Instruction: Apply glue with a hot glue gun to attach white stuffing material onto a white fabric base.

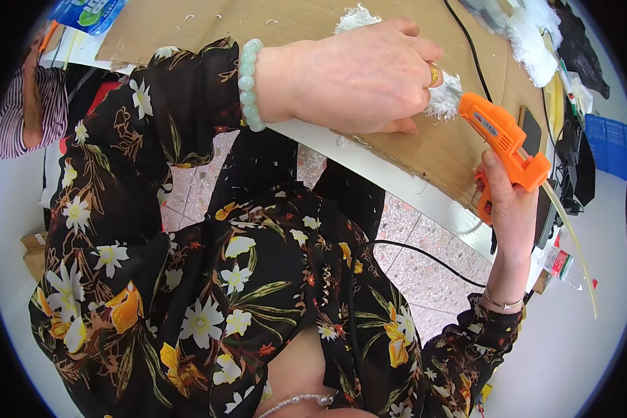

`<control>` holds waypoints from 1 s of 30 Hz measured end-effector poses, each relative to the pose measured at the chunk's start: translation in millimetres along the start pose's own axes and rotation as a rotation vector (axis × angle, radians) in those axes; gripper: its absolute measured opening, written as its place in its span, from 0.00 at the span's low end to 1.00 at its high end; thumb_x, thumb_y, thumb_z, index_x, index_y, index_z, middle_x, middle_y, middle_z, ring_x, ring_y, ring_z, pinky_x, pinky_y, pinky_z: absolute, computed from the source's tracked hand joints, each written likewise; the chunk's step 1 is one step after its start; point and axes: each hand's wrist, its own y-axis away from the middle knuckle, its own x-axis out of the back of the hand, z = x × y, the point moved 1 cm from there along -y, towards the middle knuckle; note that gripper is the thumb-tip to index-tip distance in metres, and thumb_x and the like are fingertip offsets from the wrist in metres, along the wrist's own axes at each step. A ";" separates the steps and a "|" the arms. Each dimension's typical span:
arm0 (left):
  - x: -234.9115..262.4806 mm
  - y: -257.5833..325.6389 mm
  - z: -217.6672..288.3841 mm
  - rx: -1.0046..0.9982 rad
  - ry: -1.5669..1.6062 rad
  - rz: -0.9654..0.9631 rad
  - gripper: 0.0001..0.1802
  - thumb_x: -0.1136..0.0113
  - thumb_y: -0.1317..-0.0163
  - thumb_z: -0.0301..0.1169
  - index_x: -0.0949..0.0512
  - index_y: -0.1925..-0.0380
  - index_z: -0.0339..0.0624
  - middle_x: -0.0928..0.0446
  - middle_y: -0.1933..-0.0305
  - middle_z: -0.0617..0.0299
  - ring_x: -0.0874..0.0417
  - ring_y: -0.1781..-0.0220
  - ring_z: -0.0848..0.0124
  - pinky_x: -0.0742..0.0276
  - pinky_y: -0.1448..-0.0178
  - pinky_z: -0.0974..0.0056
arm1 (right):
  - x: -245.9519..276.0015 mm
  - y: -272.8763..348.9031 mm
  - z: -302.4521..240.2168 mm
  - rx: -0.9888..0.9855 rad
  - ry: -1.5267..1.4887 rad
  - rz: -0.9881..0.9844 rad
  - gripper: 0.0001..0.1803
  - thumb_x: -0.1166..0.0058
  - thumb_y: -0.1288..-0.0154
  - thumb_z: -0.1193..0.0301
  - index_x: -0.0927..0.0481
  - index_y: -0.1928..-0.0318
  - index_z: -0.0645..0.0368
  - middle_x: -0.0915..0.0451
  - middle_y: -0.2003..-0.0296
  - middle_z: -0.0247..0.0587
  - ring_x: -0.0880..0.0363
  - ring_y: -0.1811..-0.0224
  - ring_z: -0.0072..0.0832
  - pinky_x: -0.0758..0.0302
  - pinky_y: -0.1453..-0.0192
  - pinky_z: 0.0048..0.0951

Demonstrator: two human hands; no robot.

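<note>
My right hand (503, 188) grips an orange hot glue gun (498, 125) by its handle, and a long pale glue stick trails from its back end. The gun's nozzle points left, at a white frayed, fluffy piece (444, 99) beside my left fingers. My left hand (362, 76) is palm down with fingers curled over this white piece, pressing it on the cardboard. More white frayed material (356, 18) sticks out past the far side of that hand. Whether it is one piece with the first is hidden under my hand.
Brown cardboard (411, 157) covers the white table, with a few white scraps on it. A black cable (470, 42) crosses the far right. White fluff (533, 45) and a blue basket (609, 146) are at right. A co-worker's arm (33, 97) shows at far left.
</note>
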 end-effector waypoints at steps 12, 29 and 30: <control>-4.1 3.2 0.5 -0.008 -0.008 0.032 0.12 0.38 0.52 0.41 0.20 0.82 0.44 0.24 0.76 0.66 0.26 0.59 0.69 0.33 0.54 0.61 | 2.5 -1.7 -1.9 0.004 0.036 -0.001 0.18 0.45 0.38 0.59 0.26 0.58 0.60 0.26 0.76 0.32 0.29 0.74 0.17 0.33 0.69 0.20; 9.4 1.5 -3.6 -0.057 0.002 -0.006 0.10 0.46 0.49 0.35 0.23 0.80 0.40 0.27 0.72 0.60 0.28 0.63 0.66 0.36 0.59 0.62 | 4.0 8.8 -4.9 -0.014 0.102 -0.045 0.19 0.45 0.38 0.58 0.26 0.58 0.62 0.27 0.75 0.31 0.31 0.74 0.15 0.35 0.70 0.19; 10.9 0.9 -3.5 -0.054 0.002 -0.007 0.10 0.46 0.49 0.35 0.23 0.80 0.40 0.27 0.72 0.60 0.28 0.63 0.66 0.36 0.59 0.62 | 3.4 8.4 -5.4 -0.013 0.102 -0.047 0.19 0.45 0.38 0.58 0.26 0.58 0.62 0.27 0.75 0.31 0.31 0.74 0.15 0.35 0.70 0.19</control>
